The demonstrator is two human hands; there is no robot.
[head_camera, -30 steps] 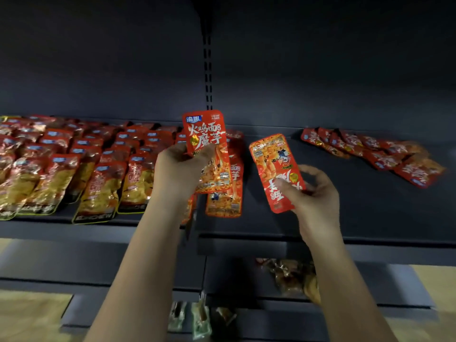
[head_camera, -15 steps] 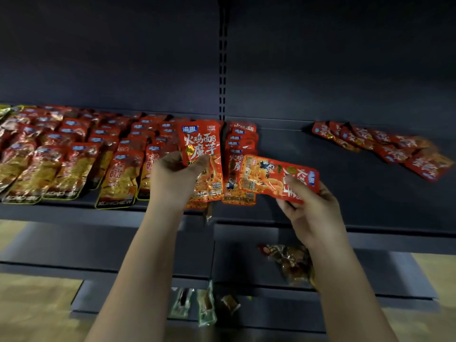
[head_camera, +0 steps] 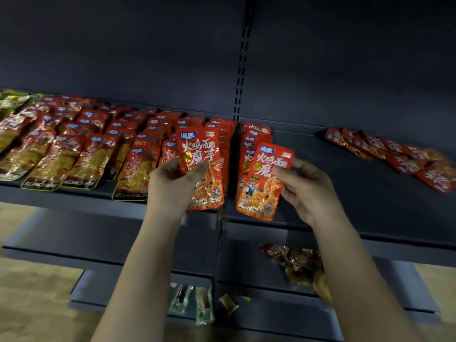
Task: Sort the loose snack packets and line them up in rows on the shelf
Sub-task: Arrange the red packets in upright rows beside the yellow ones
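Observation:
My left hand (head_camera: 172, 186) grips an upright red snack packet (head_camera: 201, 154) over the front of the dark shelf (head_camera: 345, 206). My right hand (head_camera: 306, 188) pinches a second red packet (head_camera: 261, 183), upright and slightly tilted, right in front of a short row of matching red packets (head_camera: 255, 137). Several neat rows of red and orange packets (head_camera: 98, 144) fill the shelf's left half. A loose pile of red packets (head_camera: 394, 154) lies at the back right.
Yellow-green packets (head_camera: 12, 99) sit at the far left. On the lower shelf lies a pile of brown wrapped snacks (head_camera: 298, 265); a few green and small packets (head_camera: 197, 302) lie on the lowest shelf. Bare shelf stretches between the right row and the loose pile.
My right hand turned its packet from upside down, through sideways, to upright, and brought it in front of the right row. The left hand's packet stayed upright and barely shifted.

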